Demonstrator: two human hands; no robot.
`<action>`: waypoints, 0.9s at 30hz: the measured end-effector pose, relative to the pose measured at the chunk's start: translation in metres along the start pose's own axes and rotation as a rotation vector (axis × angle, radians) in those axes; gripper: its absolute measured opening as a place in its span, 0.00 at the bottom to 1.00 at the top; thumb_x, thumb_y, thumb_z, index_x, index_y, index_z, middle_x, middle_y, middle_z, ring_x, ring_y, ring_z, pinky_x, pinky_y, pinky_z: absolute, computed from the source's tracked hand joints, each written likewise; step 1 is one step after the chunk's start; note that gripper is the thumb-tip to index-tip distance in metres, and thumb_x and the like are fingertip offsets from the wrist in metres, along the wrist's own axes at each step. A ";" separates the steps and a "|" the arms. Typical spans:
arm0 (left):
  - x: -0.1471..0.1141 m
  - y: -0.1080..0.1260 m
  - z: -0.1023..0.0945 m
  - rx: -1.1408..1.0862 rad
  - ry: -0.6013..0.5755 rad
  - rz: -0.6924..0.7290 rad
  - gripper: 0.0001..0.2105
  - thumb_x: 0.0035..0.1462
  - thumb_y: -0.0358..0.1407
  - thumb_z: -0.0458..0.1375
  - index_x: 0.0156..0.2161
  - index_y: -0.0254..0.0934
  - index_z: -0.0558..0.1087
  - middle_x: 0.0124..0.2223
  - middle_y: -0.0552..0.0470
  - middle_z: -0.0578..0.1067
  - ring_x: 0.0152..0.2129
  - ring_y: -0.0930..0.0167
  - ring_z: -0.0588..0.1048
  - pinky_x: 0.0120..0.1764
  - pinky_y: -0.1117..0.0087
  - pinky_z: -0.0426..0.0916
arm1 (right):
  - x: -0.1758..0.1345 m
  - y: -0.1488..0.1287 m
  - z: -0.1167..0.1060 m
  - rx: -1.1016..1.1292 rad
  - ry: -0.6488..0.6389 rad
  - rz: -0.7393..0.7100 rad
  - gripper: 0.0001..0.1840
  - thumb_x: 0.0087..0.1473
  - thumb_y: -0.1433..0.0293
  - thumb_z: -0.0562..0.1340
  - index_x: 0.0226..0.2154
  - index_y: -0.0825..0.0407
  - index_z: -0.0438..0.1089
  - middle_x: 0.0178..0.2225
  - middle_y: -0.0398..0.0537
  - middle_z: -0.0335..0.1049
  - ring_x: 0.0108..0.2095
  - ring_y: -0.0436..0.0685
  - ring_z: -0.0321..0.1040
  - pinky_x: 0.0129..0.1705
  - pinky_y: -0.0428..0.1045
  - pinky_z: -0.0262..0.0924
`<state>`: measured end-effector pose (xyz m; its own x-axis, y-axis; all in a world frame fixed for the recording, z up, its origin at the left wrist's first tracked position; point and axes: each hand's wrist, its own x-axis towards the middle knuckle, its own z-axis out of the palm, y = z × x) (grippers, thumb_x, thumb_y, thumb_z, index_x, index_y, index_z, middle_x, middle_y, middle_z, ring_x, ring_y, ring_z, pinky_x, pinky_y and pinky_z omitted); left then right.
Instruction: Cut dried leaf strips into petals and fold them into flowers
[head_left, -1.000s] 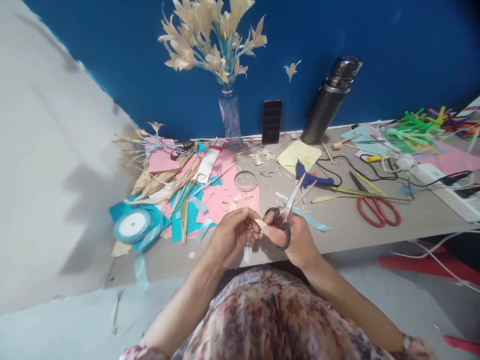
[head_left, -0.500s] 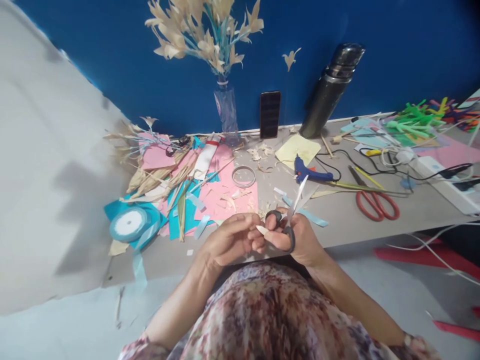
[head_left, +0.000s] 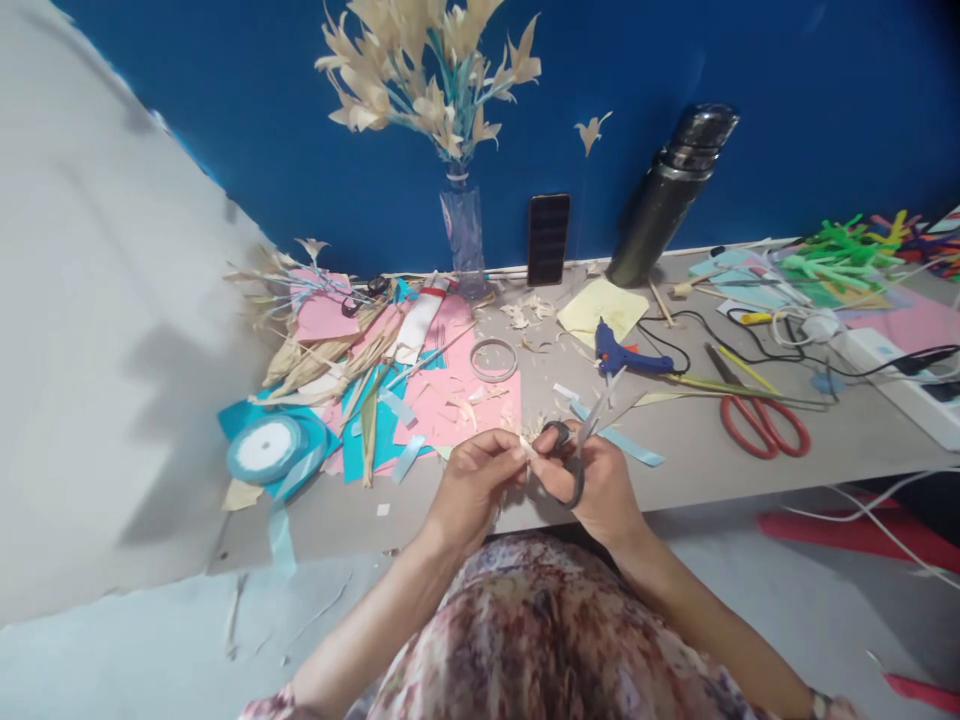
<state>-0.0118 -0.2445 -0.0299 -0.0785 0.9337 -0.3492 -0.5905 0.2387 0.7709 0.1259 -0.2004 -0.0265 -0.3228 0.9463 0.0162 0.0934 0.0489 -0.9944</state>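
A blue wall (head_left: pixel 675 50) backs a grey table (head_left: pixel 675 455). Well left of the blue glue gun (head_left: pixel 630 357) lies a ribbon spool (head_left: pixel 266 448). In front of the gun and left of it, the left hand (head_left: pixel 476 485) pinches a small cream sliver (head_left: pixel 526 446), its tip poking out past the fingertips, beside the right thumb. The right hand (head_left: pixel 606 482), also before the gun, curls round black-handled scissors (head_left: pixel 592 415), blades parted. Red-handled scissors (head_left: pixel 763 425) lie right of the gun.

I can't read the shape of the pale piece (head_left: pixel 526 445) — the left hand (head_left: pixel 474 478) and right hand (head_left: pixel 602 482) partly hide it. The far bouquet (head_left: pixel 439 105) runs off the top.
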 end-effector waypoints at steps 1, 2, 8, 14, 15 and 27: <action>0.000 -0.001 0.001 0.009 0.003 0.017 0.10 0.46 0.35 0.70 0.28 0.32 0.75 0.23 0.53 0.73 0.22 0.77 0.68 0.30 0.76 0.62 | 0.000 0.000 0.001 -0.012 0.012 -0.004 0.06 0.47 0.67 0.65 0.26 0.52 0.70 0.22 0.42 0.70 0.23 0.51 0.67 0.27 0.44 0.63; 0.001 -0.002 0.001 0.009 0.009 0.032 0.09 0.46 0.35 0.70 0.29 0.32 0.75 0.24 0.53 0.74 0.22 0.77 0.69 0.30 0.76 0.62 | 0.001 0.001 0.002 -0.019 0.027 -0.005 0.06 0.47 0.67 0.65 0.25 0.52 0.70 0.22 0.41 0.70 0.23 0.51 0.67 0.27 0.44 0.63; 0.002 -0.003 0.001 -0.019 0.051 0.060 0.07 0.47 0.32 0.68 0.29 0.34 0.74 0.28 0.53 0.76 0.24 0.76 0.70 0.33 0.74 0.64 | 0.001 0.005 -0.002 0.032 -0.043 0.078 0.09 0.46 0.65 0.67 0.29 0.53 0.71 0.23 0.42 0.71 0.23 0.51 0.66 0.26 0.44 0.61; 0.004 0.012 -0.005 0.236 0.124 0.234 0.06 0.51 0.33 0.63 0.28 0.35 0.71 0.25 0.53 0.75 0.22 0.74 0.70 0.30 0.73 0.64 | -0.005 0.017 -0.007 0.204 -0.522 0.198 0.23 0.52 0.50 0.65 0.28 0.54 0.70 0.24 0.46 0.71 0.24 0.52 0.65 0.26 0.45 0.58; 0.004 0.014 -0.005 0.278 0.144 0.262 0.05 0.51 0.32 0.63 0.28 0.35 0.71 0.24 0.54 0.74 0.21 0.74 0.70 0.29 0.73 0.64 | -0.006 0.019 -0.007 0.227 -0.558 0.215 0.25 0.52 0.47 0.65 0.28 0.54 0.69 0.23 0.46 0.71 0.24 0.52 0.64 0.25 0.44 0.57; 0.004 0.021 -0.002 0.420 0.189 0.276 0.03 0.47 0.31 0.59 0.25 0.36 0.69 0.20 0.57 0.71 0.18 0.74 0.68 0.25 0.74 0.62 | -0.009 0.035 -0.007 0.250 -0.630 0.184 0.33 0.52 0.41 0.62 0.24 0.56 0.69 0.19 0.45 0.68 0.19 0.48 0.58 0.22 0.44 0.49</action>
<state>-0.0261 -0.2364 -0.0161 -0.3516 0.9217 -0.1637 -0.1580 0.1139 0.9809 0.1390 -0.2053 -0.0609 -0.8141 0.5629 -0.1427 0.0036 -0.2409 -0.9706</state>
